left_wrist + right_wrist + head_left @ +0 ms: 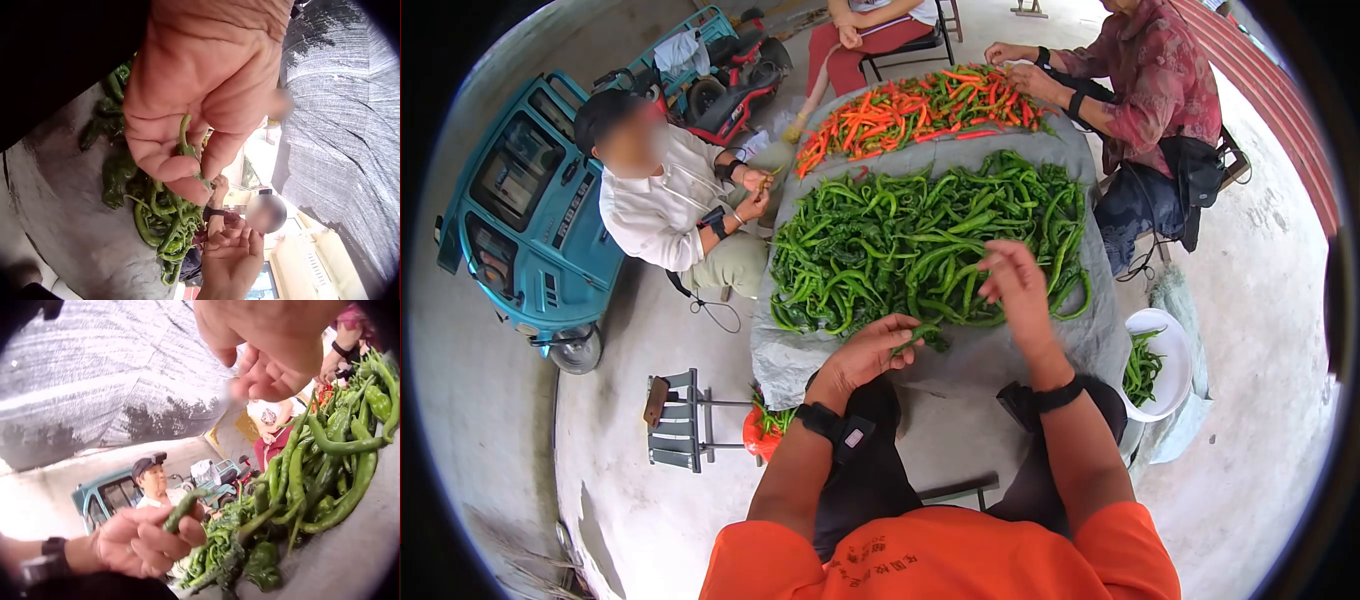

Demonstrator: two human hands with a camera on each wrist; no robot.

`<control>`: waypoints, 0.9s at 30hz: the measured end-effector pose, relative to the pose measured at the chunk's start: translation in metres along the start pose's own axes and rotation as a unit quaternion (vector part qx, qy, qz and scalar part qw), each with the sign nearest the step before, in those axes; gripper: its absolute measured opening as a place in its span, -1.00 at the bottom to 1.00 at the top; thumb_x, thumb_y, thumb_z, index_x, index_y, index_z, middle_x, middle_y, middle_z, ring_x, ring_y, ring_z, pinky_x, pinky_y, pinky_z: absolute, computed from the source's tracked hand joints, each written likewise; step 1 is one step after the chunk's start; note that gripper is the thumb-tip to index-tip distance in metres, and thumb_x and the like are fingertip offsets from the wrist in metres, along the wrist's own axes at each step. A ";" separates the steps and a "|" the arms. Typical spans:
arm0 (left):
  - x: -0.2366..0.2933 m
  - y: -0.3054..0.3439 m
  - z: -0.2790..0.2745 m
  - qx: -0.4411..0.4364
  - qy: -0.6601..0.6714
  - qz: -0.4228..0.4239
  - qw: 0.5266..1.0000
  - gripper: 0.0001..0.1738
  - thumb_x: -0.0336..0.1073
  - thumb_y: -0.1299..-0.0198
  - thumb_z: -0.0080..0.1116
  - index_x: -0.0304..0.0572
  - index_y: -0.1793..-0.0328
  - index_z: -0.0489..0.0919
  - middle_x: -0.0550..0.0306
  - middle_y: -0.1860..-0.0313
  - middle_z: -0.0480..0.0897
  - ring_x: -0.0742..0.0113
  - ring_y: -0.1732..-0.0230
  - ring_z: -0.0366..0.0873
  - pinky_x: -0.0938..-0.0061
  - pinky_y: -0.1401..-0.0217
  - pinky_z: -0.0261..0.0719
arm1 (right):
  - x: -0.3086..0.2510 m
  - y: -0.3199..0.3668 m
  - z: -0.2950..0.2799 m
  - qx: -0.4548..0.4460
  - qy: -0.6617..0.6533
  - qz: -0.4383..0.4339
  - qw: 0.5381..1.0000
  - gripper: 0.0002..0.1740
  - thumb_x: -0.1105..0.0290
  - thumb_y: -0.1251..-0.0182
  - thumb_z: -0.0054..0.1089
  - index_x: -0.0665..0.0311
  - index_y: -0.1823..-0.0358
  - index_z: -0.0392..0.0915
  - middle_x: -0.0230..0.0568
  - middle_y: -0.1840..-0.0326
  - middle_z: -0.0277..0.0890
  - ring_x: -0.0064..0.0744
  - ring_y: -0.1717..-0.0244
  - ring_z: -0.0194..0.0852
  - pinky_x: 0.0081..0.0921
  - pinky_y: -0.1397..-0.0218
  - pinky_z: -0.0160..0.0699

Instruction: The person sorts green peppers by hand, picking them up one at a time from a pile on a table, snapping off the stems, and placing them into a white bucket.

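At the near edge of the table, my left hand (870, 355) grips a green chili pepper (918, 337). Its curved stem (184, 132) pokes out between thumb and fingers in the left wrist view, and the rest is mostly hidden by the fingers. In the right wrist view the pepper (182, 509) slants up out of that hand. My right hand (1015, 285) is raised over the right part of the green pepper heap (920, 240), fingers loosely bent with nothing between them. Long green peppers (337, 447) lie close below it.
A grey cloth (785, 360) covers the table; red and orange peppers (900, 110) lie at the far side. A white bucket (1170, 345) with green peppers stands right, a red container (760, 435) left below. People sit at left, far side and right; a blue three-wheeler (540, 200) is parked left.
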State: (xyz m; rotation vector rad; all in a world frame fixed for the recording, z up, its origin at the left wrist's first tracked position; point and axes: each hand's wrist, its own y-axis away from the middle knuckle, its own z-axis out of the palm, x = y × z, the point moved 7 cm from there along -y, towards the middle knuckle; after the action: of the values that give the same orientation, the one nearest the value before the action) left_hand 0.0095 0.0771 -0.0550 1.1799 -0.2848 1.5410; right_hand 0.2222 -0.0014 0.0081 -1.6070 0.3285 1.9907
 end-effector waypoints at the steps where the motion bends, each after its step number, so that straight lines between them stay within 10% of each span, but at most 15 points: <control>1: 0.001 -0.001 0.002 -0.004 0.001 0.003 1.000 -0.69 -0.30 -0.30 0.16 -0.13 -0.13 0.46 0.14 0.08 0.59 0.42 0.28 0.54 0.54 0.24 0.48 | -0.006 0.009 0.015 -0.043 0.101 -0.046 0.993 -0.76 0.27 -0.42 0.07 0.19 -0.02 0.50 -0.33 0.22 0.58 -0.54 0.50 0.46 -0.57 0.41 0.47; 6: 0.000 -0.007 0.009 -0.005 0.012 0.015 1.000 -0.67 -0.26 -0.32 0.16 -0.19 -0.13 0.42 0.10 0.06 0.58 0.44 0.30 0.57 0.60 0.31 0.51 | 0.011 0.041 0.059 -0.180 0.270 -0.073 0.943 -0.78 0.28 -0.35 0.14 0.21 0.08 0.56 -0.26 0.33 0.60 -0.39 0.45 0.55 -0.48 0.35 0.50; 27: 0.000 -0.015 0.014 0.017 0.044 0.007 0.999 -0.74 -0.12 -0.36 0.10 -0.10 0.01 0.45 0.22 0.36 0.55 0.48 0.52 0.41 0.59 0.50 0.30 | 0.005 0.023 0.037 -0.083 0.209 -0.066 0.972 -0.91 0.54 -0.24 0.25 0.30 0.22 0.57 -0.43 0.37 0.54 -0.69 0.35 0.45 -0.68 0.23 0.47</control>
State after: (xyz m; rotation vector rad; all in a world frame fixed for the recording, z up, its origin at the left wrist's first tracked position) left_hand 0.0289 0.0727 -0.0542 1.1353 -0.2109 1.6111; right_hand 0.1783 0.0004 0.0091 -2.0985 0.2069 1.6057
